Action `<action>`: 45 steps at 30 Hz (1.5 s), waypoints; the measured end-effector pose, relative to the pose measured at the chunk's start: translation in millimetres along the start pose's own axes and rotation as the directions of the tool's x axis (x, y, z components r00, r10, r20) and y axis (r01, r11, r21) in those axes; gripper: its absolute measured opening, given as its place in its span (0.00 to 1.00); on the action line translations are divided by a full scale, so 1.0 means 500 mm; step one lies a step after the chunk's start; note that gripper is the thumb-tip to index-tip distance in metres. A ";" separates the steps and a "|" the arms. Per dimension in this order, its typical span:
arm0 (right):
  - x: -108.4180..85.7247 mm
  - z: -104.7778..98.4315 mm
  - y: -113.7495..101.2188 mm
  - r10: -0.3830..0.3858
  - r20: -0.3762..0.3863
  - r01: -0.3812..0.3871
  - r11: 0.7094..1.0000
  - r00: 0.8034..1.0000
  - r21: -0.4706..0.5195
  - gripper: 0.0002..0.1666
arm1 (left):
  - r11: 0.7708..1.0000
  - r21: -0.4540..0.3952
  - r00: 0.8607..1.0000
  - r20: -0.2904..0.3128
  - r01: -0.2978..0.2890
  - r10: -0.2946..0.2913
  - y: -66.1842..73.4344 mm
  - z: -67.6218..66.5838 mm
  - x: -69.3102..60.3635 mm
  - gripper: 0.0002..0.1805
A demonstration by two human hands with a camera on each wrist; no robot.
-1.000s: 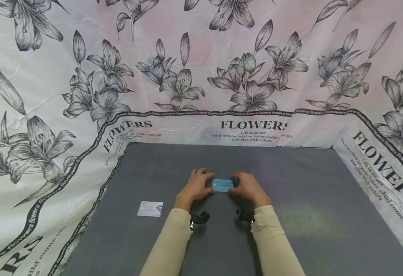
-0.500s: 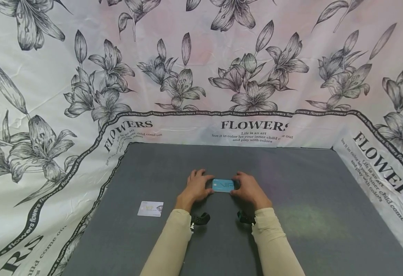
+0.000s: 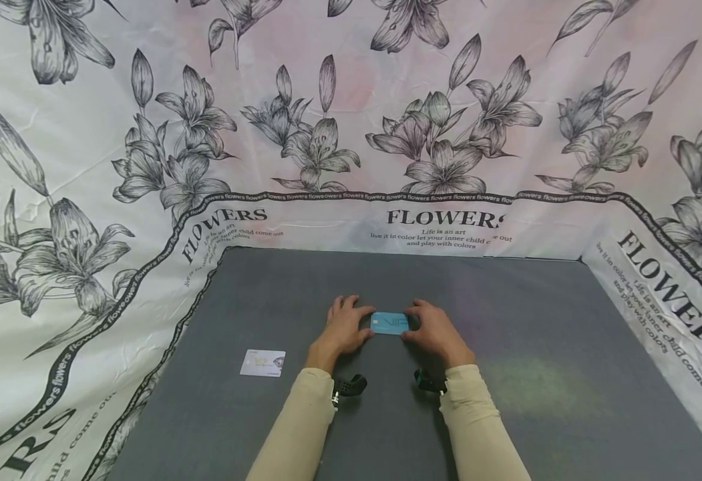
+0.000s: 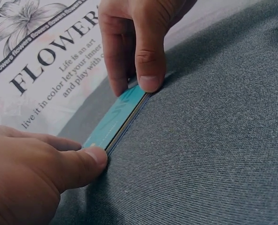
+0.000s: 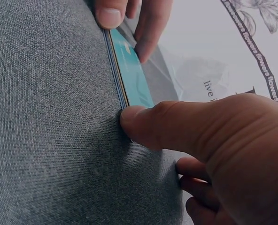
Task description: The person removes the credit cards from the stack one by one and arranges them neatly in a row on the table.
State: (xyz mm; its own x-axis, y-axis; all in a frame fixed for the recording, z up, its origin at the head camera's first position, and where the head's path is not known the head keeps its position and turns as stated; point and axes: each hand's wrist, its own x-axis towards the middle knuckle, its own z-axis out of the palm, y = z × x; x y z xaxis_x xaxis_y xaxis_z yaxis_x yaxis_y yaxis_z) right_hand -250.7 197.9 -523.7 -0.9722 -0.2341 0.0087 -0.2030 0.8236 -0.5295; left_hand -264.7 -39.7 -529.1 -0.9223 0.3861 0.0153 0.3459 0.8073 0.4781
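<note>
On my feed, a white card (image 3: 263, 363) lay leftmost on the grey table (image 3: 567, 334). Then I saw the left hand (image 3: 341, 329) pinching the left end of a blue-topped card stack (image 3: 389, 323), which rested there between both hands; the right hand (image 3: 437, 332) pinched its right end.

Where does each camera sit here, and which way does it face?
Head: on the head, facing forward and down at table and floral backdrop; left hand, right hand, sleeves show.
Left wrist: on that wrist, facing the card stack; left hand near, right hand opposite.
Right wrist: on that wrist, facing that stack; right hand near, left hand opposite.
Both wrist views share the stack's edge.
</note>
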 end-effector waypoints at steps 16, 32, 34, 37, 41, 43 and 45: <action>-0.004 -0.002 0.007 -0.018 -0.019 0.019 0.999 1.000 0.049 0.33 | 0.997 -0.071 1.000 0.008 -0.009 0.010 -0.004 -0.004 0.001 0.28; -0.010 -0.023 -0.015 -0.065 -0.070 0.070 0.995 0.995 0.074 0.33 | 0.993 -0.096 0.997 -0.030 -0.070 0.068 0.003 -0.048 -0.012 0.28; -0.011 -0.026 -0.019 -0.083 -0.077 0.088 0.993 0.994 0.072 0.33 | 0.993 -0.091 0.996 -0.037 -0.079 0.076 0.004 -0.056 -0.016 0.28; -0.013 -0.031 -0.026 -0.101 -0.090 0.108 0.991 0.991 0.074 0.33 | 0.992 -0.086 0.995 -0.047 -0.087 0.083 0.004 -0.066 -0.023 0.27; -0.015 -0.036 -0.039 -0.123 -0.102 0.131 0.989 0.987 0.073 0.33 | 0.992 -0.081 0.994 -0.060 -0.093 0.089 0.002 -0.076 -0.032 0.28; -0.016 -0.037 -0.046 -0.131 -0.101 0.139 0.988 0.986 0.072 0.33 | 0.992 -0.068 0.993 -0.071 -0.103 0.099 0.000 -0.081 -0.035 0.27; -0.017 -0.038 -0.052 -0.136 -0.099 0.144 0.987 0.986 0.074 0.34 | 0.993 -0.051 0.992 -0.075 -0.110 0.106 -0.002 -0.088 -0.039 0.28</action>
State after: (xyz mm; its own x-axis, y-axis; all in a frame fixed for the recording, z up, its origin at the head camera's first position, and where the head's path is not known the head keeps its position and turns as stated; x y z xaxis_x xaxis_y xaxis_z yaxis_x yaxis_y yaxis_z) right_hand -239.6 188.3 -493.8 -0.9422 -0.2919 0.1645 -0.3315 0.7408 -0.5843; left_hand -254.4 -67.6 -491.3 -0.8906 0.4353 0.1316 0.4362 0.7361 0.5176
